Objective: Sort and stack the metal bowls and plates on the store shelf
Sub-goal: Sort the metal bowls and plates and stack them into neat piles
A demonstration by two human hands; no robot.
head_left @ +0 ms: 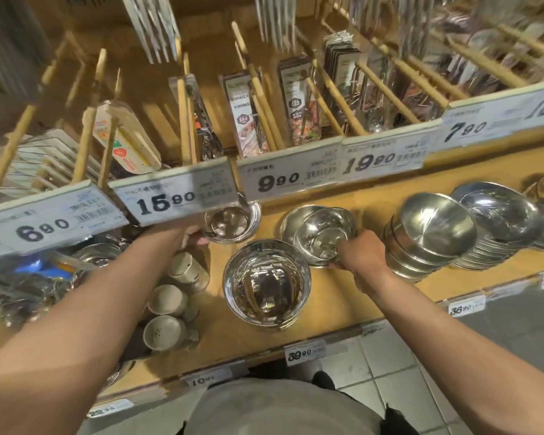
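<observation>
The left hand (190,238) has its grip closed on the near rim of a small steel bowl (231,221) that sits far back on the wooden shelf (336,296), half tucked under the 15.90 price tag (170,199); the fingers themselves are mostly hidden by that tag. Further left, under the 6.80 tag (44,227), lies a jumble of shiny metalware too blurred to name. Just below the left wrist three beige ceramic cups (167,299) lie in a row on the shelf. In the middle stands a large polished bowl (267,283), upright and apart from both hands. The right hand (360,251) pinches the near rim of another small bowl (322,238), which rests tilted inside a shallow steel plate (291,219). To the right, near that hand, a leaning stack of brushed steel bowls (427,237) touches a stack of flat plates (496,233), itself topped by wider shiny dishes. On the tier above, packaged cutlery (248,117) stands between wooden dividers.
</observation>
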